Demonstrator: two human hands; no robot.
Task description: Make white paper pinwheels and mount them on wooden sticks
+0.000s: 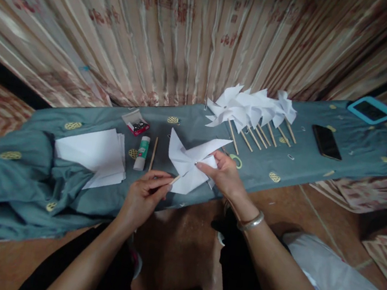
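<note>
A white paper pinwheel (pixel 186 161) is held up over the near edge of the cloth-covered table. My right hand (pixel 227 173) grips it, thumb by the small metal pin at its centre and fingers partly behind the paper. Between the thumb and fingers of my left hand (pixel 145 195) is a thin wooden stick (pixel 175 179), whose far end runs behind the pinwheel. Whether stick and pinwheel are joined cannot be seen. Just beyond my right hand lie scissors with a yellow-green handle (pixel 236 160), partly hidden.
Behind lies a row of finished-looking pinwheels (pixel 234 105) on sticks. To the left are stacked white paper (pixel 87 151), a glue stick (pixel 142 153), a loose wooden stick (pixel 153 153) and a small box of pins (pixel 136 123). A phone (pixel 327 141) and blue-framed device (pixel 371 110) lie right.
</note>
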